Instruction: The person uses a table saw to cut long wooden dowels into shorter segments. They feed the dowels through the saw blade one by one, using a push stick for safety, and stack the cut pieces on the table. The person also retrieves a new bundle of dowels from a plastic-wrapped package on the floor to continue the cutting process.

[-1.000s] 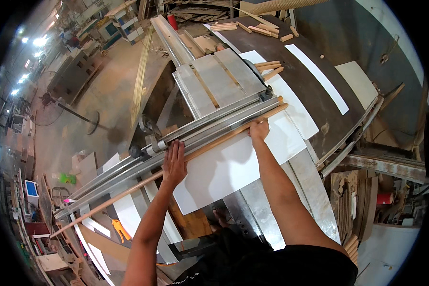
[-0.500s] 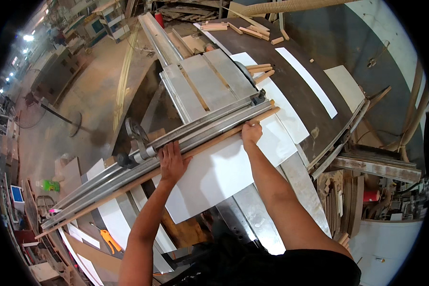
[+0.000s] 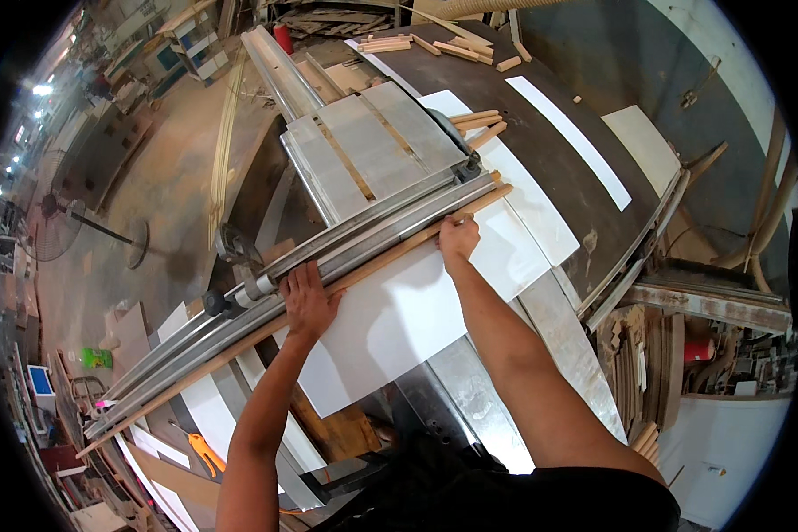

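A long, narrow wooden strip (image 3: 388, 254) lies against the near side of the metal fence (image 3: 350, 251), which runs diagonally across the saw table. My left hand (image 3: 308, 301) rests over the strip, fingers reaching onto the fence and thumb on the near side. Farther along to the right, my right hand (image 3: 458, 239) grips the same strip with bent fingers, not far from its right end. Under my forearms a white board (image 3: 390, 332) is spread beside the strip. A clamp with a round black knob (image 3: 215, 302) sits on the fence left of my left hand.
Beyond the fence is the grooved metal table (image 3: 377, 146). Short wooden sticks (image 3: 485, 133) lie by its right edge, and several more wood pieces (image 3: 459, 51) at the back of the dark tabletop (image 3: 559, 133). An orange-handled tool (image 3: 206, 454) lies lower left; a fan (image 3: 53, 208) stands on the floor.
The whole view has shifted slightly. Both hands stay on the wooden strip, and the strip keeps nearly the same place along the fence.
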Demonstrator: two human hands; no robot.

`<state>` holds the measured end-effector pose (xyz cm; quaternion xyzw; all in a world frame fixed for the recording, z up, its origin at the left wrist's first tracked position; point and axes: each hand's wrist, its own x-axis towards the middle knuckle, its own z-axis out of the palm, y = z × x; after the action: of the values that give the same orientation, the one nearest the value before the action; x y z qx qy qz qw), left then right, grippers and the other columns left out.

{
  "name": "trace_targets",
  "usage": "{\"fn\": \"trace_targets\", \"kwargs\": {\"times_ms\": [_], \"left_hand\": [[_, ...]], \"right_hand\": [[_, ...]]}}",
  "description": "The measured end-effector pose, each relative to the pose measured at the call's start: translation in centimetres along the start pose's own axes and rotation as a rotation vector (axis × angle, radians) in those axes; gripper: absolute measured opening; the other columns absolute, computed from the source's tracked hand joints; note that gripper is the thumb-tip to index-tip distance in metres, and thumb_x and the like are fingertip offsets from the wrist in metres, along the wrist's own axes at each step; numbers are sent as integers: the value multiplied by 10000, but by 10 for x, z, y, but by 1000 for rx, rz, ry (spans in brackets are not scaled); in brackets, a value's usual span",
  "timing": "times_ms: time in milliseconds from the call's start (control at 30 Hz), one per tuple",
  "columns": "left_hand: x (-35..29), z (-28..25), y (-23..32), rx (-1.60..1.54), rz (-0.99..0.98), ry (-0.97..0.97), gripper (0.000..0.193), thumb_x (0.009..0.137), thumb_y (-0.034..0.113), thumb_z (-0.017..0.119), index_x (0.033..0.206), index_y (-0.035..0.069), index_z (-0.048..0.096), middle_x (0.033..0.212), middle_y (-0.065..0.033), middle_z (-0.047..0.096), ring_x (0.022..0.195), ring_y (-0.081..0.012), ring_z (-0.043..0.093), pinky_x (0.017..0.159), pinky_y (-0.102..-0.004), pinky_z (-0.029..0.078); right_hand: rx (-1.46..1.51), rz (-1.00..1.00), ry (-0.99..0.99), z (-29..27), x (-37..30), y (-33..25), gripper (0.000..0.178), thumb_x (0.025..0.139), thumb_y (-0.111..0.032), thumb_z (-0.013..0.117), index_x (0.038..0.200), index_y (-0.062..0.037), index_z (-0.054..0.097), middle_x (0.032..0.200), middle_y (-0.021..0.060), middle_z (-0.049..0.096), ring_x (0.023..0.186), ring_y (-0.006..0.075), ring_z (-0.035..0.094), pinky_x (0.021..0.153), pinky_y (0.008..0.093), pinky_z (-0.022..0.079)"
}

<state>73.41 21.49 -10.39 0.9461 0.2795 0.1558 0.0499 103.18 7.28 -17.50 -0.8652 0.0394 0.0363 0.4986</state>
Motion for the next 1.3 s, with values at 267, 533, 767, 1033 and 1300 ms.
{"fn": "trace_targets", "kwargs": {"times_ms": [267,533,767,1033,1300], "left_hand": [[4,-3,1,42,13,29,806,748,345,828,1351,-25,443,1257,-194,487,1179,-384,460,1016,-520,341],[6,3,1,23,-28,21,815,722,310,837,1350,-29,444,1279,-212,470,1176,-408,450,1018,-562,328],[7,10,-1,46,-60,5,836,700,285,845,1358,-23,431,1282,-214,466,1222,-421,429,1045,-562,316],[8,12,-4,59,-45,10,853,692,289,854,1359,-20,421,1268,-216,467,1210,-417,438,1031,-548,331],[10,8,-2,61,-41,29,859,687,293,867,1356,-27,433,1255,-212,482,1170,-405,460,1027,-537,333]], "right_hand": [[12,3,-9,3,-3,-9,282,847,-193,649,1006,35,596,910,290,699,877,472,687,805,515,562],[40,14,-19,8,-1,-8,290,838,-183,651,1008,43,591,905,303,692,870,480,683,810,523,560],[51,-9,-45,10,-2,-14,282,846,-194,664,989,41,601,902,297,699,871,475,686,812,524,559],[44,-131,21,12,-1,-9,217,902,-152,630,924,60,586,720,218,695,566,319,702,545,414,582],[35,-101,9,19,4,-4,204,884,-155,637,913,41,590,757,232,694,640,363,691,620,448,569]]}}
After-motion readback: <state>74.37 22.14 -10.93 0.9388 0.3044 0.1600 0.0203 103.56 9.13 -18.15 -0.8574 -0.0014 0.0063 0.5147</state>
